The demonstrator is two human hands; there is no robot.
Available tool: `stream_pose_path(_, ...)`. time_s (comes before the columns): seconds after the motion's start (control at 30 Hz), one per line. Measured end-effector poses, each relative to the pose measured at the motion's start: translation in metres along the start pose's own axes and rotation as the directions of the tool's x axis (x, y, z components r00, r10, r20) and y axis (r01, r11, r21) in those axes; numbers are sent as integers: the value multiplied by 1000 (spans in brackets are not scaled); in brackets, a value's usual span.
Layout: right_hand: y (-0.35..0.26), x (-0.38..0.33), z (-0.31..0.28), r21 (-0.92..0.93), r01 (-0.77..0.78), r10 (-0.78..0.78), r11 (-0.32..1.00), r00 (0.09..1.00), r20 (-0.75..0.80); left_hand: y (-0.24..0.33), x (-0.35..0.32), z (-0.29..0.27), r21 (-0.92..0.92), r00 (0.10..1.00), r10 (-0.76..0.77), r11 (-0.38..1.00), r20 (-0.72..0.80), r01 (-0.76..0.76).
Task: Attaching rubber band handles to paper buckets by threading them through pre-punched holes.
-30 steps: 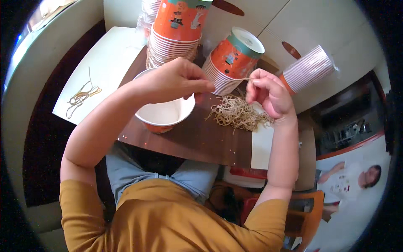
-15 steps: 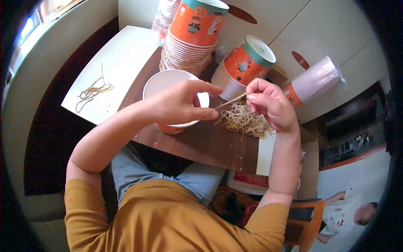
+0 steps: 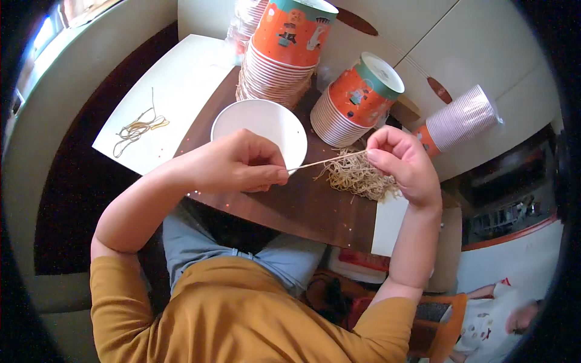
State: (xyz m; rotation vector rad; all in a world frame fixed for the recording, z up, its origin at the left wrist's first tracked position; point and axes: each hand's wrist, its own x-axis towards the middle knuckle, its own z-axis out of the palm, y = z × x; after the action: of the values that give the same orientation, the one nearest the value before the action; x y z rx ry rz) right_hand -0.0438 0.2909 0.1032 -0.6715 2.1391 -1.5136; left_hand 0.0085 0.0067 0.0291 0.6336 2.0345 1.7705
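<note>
The person's left hand (image 3: pixel 247 161) and right hand (image 3: pixel 409 161) each pinch a thin beige string (image 3: pixel 327 161), stretched straight between them. A round, white-lined tub (image 3: pixel 263 121) stands just beyond the left hand; a tangled beige string heap (image 3: pixel 358 180) lies beside the right.

Beige string (image 3: pixel 327 161) taut between both hands (image 3: pixel 242 163) (image 3: pixel 407 166) above brown table (image 3: pixel 302 209)
</note>
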Motion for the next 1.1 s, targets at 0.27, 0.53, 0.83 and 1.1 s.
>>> stream_pose_path(0.27, -12, -26, 41, -404, 131, -78, 906, 986, 146, 46, -31, 2, 243, 974, 186, 958, -129, -151)
stream_pose_path(0.53, 31, 0, 67, -534, 302, -366, 790, 930, -15, 16, -33, 1, 152, 979, 114, 984, -169, -88)
stream_pose_path(0.83, 59, 25, 128, 546, 38, -110, 837, 989, 99, 6, -30, 2, 340, 954, 257, 921, -155, -193)
stream_pose_path(1.1, 50, 16, 124, 273, 92, -55, 958, 989, -139, 4, -41, 9, 439, 890, 246, 897, -385, -58)
